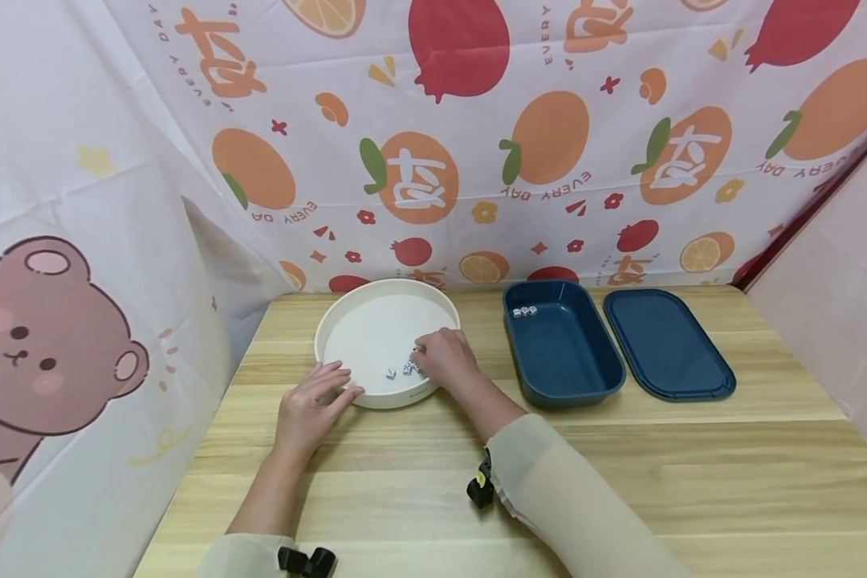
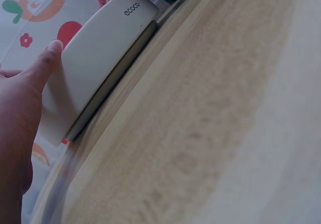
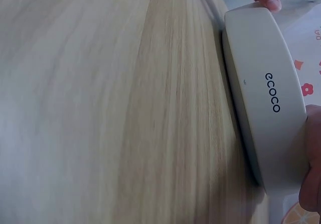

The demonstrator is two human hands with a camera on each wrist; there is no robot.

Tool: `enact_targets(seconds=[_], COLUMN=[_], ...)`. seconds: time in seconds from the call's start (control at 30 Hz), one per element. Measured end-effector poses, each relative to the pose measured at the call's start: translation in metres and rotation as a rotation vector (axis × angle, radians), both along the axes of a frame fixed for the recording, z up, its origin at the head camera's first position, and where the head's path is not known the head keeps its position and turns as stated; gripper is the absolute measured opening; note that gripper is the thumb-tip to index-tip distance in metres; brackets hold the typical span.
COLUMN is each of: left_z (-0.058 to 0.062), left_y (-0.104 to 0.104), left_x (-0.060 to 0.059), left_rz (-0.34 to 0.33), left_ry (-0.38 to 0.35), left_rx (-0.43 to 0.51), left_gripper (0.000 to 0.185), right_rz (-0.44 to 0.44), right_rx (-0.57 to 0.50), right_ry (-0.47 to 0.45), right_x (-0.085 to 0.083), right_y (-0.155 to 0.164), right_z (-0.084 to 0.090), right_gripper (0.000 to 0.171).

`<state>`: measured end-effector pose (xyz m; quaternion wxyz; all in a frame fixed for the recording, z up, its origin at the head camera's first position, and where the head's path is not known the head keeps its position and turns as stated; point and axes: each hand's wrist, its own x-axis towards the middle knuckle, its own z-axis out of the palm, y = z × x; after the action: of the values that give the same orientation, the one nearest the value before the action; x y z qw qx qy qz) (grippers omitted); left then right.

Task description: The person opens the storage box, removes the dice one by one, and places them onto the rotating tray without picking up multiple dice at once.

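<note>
A round cream tray (image 1: 364, 321) marked "ecoco" stands on the table, with several small white dice (image 1: 391, 374) on its floor near the front right. My left hand (image 1: 314, 405) rests at the tray's left front rim, its fingers spread loosely over the edge. In the left wrist view, the thumb (image 2: 50, 53) lies along the tray's outer wall (image 2: 95, 58). Over the tray's right side my right hand (image 1: 445, 357) reaches down with curled fingers and pinches a die at its fingertips, mostly hidden by the hand. Other dice lie right beside those fingertips.
Right of the tray stands a deep dark blue box (image 1: 567, 353), with three dice (image 1: 525, 311) lined up in its back left corner. Its matching flat lid (image 1: 668, 345) lies farther right on the wooden table (image 1: 694, 474). A fruit-print cloth (image 1: 477, 160) hangs behind.
</note>
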<state>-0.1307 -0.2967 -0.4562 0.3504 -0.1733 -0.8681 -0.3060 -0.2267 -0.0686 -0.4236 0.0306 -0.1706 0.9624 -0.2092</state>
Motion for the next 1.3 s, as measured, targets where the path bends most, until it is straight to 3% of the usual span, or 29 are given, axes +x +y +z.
enact_targets(seconds=[0.27,0.47,0.67,0.9,1.13,1.3], left_z=[-0.001,-0.001,-0.001,0.002,0.003,0.003], left_y=[0.000,0.000,0.000,0.001,0.001,0.001], left_x=[0.001,0.002,0.001,0.000,0.001,0.001], left_rz=[0.001,0.006,0.001,0.010,0.014,0.007], left_ry=[-0.017,-0.024,-0.007,-0.063,-0.074,-0.047], left_rx=[0.009,0.014,0.010,0.010,0.016,0.018], left_gripper=[0.030,0.029,0.030,0.030,0.030,0.031], right_rz=[0.032,0.030,0.086,0.061,-0.001,-0.067], right_rx=[-0.067,-0.170,-0.218,-0.276,-0.362,-0.309], right_ry=[-0.059,-0.110,0.028,0.193,0.287,0.186], right_x=[0.000,0.002,0.001,-0.007,-0.028,-0.039], right_y=[0.005,0.015,0.038,0.078,0.131,0.158], right_z=[0.001,0.015,0.041,0.066,0.059,0.046], right_gripper=[0.035,0.043,0.042,0.038,0.031,0.034])
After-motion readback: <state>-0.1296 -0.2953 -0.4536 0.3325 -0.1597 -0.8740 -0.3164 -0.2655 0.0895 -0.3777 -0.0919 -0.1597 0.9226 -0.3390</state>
